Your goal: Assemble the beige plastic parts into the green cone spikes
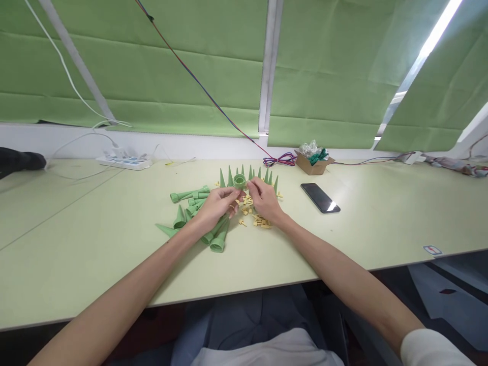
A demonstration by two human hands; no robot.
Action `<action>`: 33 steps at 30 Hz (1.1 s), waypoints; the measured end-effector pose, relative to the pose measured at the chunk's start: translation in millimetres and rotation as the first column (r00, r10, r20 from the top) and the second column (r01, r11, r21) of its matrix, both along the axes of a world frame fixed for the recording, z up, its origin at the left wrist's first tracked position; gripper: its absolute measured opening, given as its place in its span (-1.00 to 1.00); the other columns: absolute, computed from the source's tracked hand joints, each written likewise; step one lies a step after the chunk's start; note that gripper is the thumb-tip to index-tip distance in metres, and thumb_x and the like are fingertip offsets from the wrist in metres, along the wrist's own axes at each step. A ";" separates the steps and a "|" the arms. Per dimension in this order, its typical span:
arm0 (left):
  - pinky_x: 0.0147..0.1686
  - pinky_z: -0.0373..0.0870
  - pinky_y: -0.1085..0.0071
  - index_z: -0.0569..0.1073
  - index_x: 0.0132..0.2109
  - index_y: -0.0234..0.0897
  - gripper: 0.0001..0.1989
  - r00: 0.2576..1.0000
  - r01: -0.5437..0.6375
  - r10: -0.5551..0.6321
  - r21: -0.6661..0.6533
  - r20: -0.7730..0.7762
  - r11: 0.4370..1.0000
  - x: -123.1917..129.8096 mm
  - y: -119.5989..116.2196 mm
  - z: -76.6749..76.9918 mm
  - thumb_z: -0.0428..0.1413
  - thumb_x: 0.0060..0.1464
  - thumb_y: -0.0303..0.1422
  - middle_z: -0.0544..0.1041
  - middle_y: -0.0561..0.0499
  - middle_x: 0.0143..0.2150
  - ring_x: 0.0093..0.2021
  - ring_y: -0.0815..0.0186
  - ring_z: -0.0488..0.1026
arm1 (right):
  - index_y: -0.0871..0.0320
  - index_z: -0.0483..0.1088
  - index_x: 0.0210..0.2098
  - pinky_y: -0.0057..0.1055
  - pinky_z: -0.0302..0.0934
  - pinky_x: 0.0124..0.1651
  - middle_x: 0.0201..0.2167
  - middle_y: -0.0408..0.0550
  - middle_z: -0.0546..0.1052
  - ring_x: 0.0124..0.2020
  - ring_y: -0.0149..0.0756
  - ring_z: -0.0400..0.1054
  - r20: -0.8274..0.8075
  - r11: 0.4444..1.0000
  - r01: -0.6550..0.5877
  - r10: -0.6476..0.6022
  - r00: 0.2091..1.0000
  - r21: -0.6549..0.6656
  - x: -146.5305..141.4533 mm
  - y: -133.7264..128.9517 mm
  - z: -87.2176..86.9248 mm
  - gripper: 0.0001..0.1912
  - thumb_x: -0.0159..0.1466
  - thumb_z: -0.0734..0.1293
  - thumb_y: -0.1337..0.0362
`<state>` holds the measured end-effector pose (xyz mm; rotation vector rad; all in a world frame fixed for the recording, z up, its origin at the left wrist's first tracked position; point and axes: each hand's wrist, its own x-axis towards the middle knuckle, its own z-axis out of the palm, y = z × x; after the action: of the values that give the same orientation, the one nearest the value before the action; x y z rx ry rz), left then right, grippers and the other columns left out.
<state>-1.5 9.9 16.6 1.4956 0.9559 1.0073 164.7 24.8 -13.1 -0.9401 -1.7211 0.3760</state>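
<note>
My left hand (216, 207) is closed on a green plastic spike (239, 181), a hollow cone whose round threaded open end faces me. Beside that rim, the fingers of my right hand (265, 200) are pinched together; whatever is between them is too small to make out. Loose green spikes (217, 244) lie in a pile left of and below my left hand. Behind both hands, several more spikes (230, 177) stand point up in a row. Small yellow plastic pieces (261, 221) are scattered under and beside my right hand, which partly hides them.
A black phone (320, 197) lies on the pale table (381, 213) to the right. Farther back are a small cardboard box (312, 165) with plastic wrapping and a coil of red-blue wire (280, 160). A white power strip (125, 161) sits at the back left.
</note>
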 end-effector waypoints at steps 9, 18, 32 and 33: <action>-0.72 0.10 0.48 0.46 -0.39 -0.37 -0.46 0.983 -0.031 0.077 -0.265 0.167 0.964 0.2 2.2 5.5 0.14 0.09 0.11 0.43 -0.08 -0.46 -0.60 0.41 0.30 | 0.11 0.28 -0.37 -0.42 -0.01 -0.40 -0.55 -0.22 0.24 -0.53 -0.42 0.06 0.072 0.993 -0.109 0.106 0.992 0.039 3.5 -3.1 2.5 -0.70 0.44 0.15 0.12; -0.68 0.11 0.48 0.44 -0.27 -0.33 -0.60 0.988 0.083 -0.057 -0.187 0.143 0.979 -1.0 -0.5 4.5 0.26 0.02 -0.04 0.40 -0.01 -0.43 -0.54 0.38 0.35 | 0.09 0.14 -0.45 -0.41 -0.02 -0.40 -0.58 -0.22 0.18 -0.54 -0.40 0.04 0.106 0.996 -0.090 0.089 0.990 0.008 6.7 -2.5 6.0 -0.64 0.45 0.12 0.09; -0.40 0.38 0.39 0.44 -0.10 -0.25 -0.68 0.926 -0.115 0.284 0.531 -0.249 0.840 0.8 3.3 -12.9 0.19 0.10 -0.13 0.45 -0.06 -0.05 -0.42 0.39 0.42 | 0.07 0.02 -0.51 -0.35 -0.05 -0.39 -0.61 -0.20 0.19 -0.56 -0.37 0.05 0.168 1.000 0.013 -0.010 0.986 -0.016 6.0 1.3 6.1 -0.61 0.46 0.08 0.16; -0.40 0.37 0.39 0.43 -0.09 -0.25 -0.67 0.921 -0.124 0.297 0.535 -0.251 0.836 1.4 2.5 -11.9 0.18 0.12 -0.12 0.45 -0.07 -0.04 -0.42 0.39 0.41 | 0.07 0.02 -0.50 -0.36 -0.05 -0.39 -0.60 -0.21 0.19 -0.55 -0.37 0.05 0.156 1.000 0.006 -0.004 0.988 -0.011 6.0 1.2 6.0 -0.61 0.46 0.08 0.15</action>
<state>-0.1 12.4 4.7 2.0850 1.1678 1.2697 170.7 26.0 -7.1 -1.0044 -1.8596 0.3160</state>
